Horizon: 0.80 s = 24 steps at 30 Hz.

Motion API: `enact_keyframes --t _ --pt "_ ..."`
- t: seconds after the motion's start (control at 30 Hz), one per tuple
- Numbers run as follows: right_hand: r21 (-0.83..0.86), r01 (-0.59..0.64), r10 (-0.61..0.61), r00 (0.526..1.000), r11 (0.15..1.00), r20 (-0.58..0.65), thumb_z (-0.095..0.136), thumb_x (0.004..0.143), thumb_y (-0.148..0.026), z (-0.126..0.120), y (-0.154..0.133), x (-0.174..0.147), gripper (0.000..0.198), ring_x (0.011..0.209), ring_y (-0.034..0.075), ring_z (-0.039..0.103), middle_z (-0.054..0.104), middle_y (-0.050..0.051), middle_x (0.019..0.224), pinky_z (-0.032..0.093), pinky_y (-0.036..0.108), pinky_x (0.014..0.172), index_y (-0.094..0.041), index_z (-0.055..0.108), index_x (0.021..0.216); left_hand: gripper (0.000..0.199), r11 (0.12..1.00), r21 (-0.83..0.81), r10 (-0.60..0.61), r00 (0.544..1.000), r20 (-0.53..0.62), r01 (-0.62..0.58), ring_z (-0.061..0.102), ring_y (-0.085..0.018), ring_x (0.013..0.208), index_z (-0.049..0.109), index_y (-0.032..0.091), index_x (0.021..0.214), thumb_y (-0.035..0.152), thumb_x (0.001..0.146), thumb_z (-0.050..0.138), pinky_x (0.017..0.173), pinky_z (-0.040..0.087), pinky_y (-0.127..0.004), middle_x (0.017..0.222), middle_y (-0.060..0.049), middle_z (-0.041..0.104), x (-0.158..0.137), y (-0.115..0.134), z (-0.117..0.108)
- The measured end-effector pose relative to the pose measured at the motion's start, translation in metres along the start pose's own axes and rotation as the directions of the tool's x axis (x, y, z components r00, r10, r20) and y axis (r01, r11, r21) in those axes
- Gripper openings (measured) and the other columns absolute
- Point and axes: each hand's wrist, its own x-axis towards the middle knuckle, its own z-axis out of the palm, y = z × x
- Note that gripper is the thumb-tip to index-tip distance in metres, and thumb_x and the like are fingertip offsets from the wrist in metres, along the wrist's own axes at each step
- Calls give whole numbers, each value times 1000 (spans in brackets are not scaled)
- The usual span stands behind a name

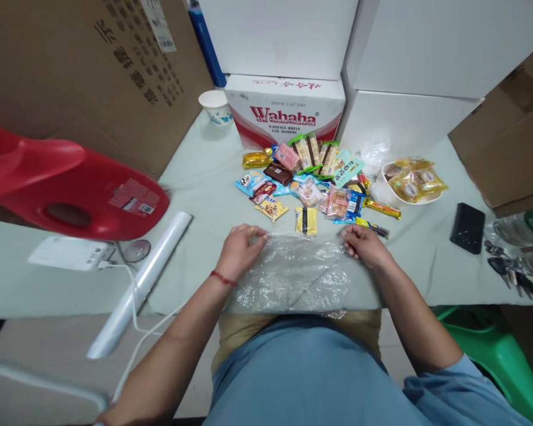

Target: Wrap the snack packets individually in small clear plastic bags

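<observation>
A clear plastic bag or sheet (299, 272) lies spread and wrinkled at the table's front edge. My left hand (242, 249) pinches its far left corner, a red cord round the wrist. At the far right corner, my right hand (365, 244) grips the film with curled fingers. Just beyond the film sits a small yellow packet with a dark band (306, 220). Behind it is a loose heap of wrapped snacks, among them a yellow cookie packet (272, 208), a pink packet (286, 156) and a gold stick-shaped packet (382, 208).
A white bowl (415, 199) of wrapped snacks and a black box-like object (468, 228) are to the right, near keys (515, 278). On the left are a plastic roll (142, 281), a white power bank (68, 254) and a red jug (84, 177). A Wahaha carton (288, 115) stands behind.
</observation>
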Motion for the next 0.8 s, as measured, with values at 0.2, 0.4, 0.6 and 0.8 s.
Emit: enact_keyframes --t 0.2,0.4,0.6,0.8 --pt "-45 -1 -2 998 999 -56 73 77 -56 15 0 12 39 41 10 45 55 -6 58 30 22 37 -23 54 83 47 953 138 -207 913 -351 269 36 -41 148 66 15 134 32 90 60 119 36 -61 151 -23 50 46 16 18" --pt "-297 136 -210 950 945 -232 63 88 -55 1 -1 0 38 55 15 54 67 4 87 46 29 49 -21 61 105 30 956 293 217 710 -670 -15 51 -34 138 67 15 122 26 96 56 116 37 -55 130 -19 65 -16 9 17" --pt "-655 553 -707 706 515 40 53 103 -34 12 -23 -28 22 95 23 66 70 10 109 56 39 87 -23 70 112 38 894 392 307 933 -188 -215 55 -31 140 69 18 132 29 104 45 116 37 -53 144 -17 66 -59 -10 36" --pt "-761 479 -341 871 438 353 63 96 -26 35 -28 -4 34 120 29 66 60 17 145 55 40 95 -20 70 129 54 889 457 53 997 -53 -23 31 -38 159 47 29 159 40 107 38 122 14 -75 173 -16 32 -73 -16 55"
